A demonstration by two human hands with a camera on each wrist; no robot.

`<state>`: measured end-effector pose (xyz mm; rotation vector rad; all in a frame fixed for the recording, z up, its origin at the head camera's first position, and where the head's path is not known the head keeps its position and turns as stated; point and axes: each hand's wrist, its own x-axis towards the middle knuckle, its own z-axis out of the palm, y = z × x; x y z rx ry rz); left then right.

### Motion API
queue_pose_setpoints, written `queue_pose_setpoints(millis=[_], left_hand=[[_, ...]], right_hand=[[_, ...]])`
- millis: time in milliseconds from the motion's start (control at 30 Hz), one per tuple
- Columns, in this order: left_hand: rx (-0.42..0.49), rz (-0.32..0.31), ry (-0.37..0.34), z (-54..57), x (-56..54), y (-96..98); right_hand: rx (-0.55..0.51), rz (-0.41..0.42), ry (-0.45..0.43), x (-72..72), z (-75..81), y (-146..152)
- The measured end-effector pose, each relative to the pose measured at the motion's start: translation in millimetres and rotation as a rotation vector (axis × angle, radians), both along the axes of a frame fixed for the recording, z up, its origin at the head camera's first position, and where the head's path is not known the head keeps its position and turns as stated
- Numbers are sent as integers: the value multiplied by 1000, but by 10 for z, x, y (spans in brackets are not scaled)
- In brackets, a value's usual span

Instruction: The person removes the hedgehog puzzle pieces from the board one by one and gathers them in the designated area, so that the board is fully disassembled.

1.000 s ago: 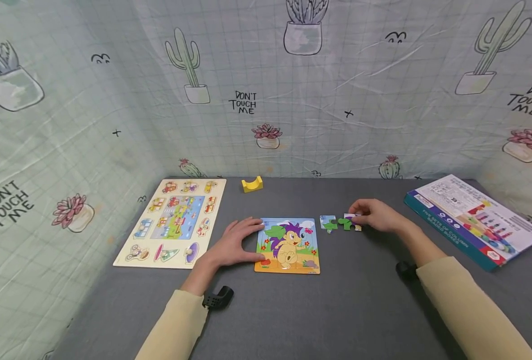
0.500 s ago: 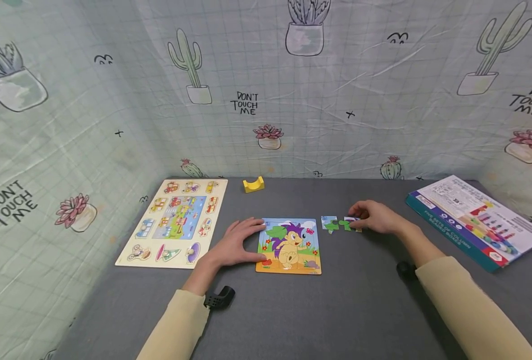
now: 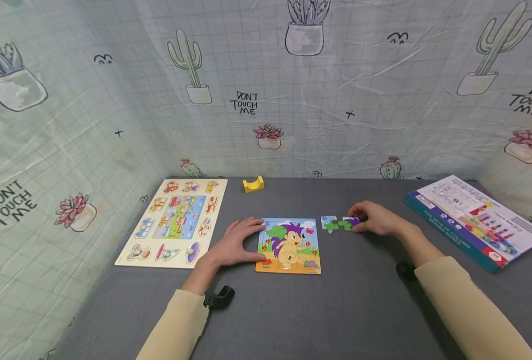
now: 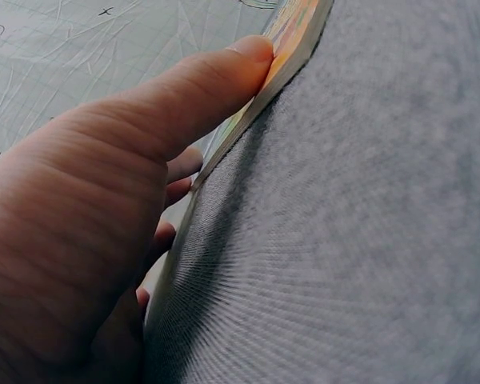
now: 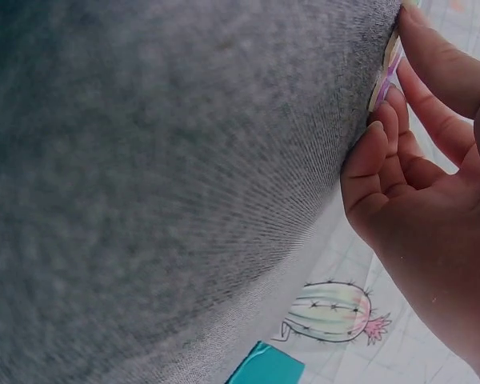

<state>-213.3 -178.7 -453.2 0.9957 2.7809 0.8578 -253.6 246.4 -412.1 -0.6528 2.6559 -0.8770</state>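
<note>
In the head view, a square hedgehog jigsaw puzzle lies flat on the grey table. My left hand rests at its left side, fingers extended and thumb spread. The left wrist view shows the thumb lying on the puzzle's edge. Right of the puzzle lies a loose blue-and-green jigsaw piece. My right hand pinches a green-and-purple jigsaw piece at its right side, close beside the loose one. In the right wrist view only a sliver of the held piece shows between thumb and fingers.
A wooden peg puzzle board lies at the left, near my left hand. A yellow curved block sits at the back. On the right lies a flat teal-and-white box. Patterned cloth walls border the table.
My right hand has shifted slightly, and the jigsaw piece in its fingers has turned a little, now showing more purple on its right. The left hand and the hedgehog puzzle stay in place.
</note>
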Motion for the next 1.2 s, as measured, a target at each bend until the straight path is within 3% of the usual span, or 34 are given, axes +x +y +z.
queue_pose_setpoints(millis=[433,767,1000,1200], left_hand=[[-8,1,-5,-12,-3,-5],[-8,4,-7,5,6,1],[-10,3,-10,18,9,9],[-10,2,-9,18,11,10]], right_hand=[[21,-15,-2,1,8,-24],[-23,-30,-3,9,31,4],[-76,-59,57,36,134,-30],[-132,-53,84,91,232,-226]])
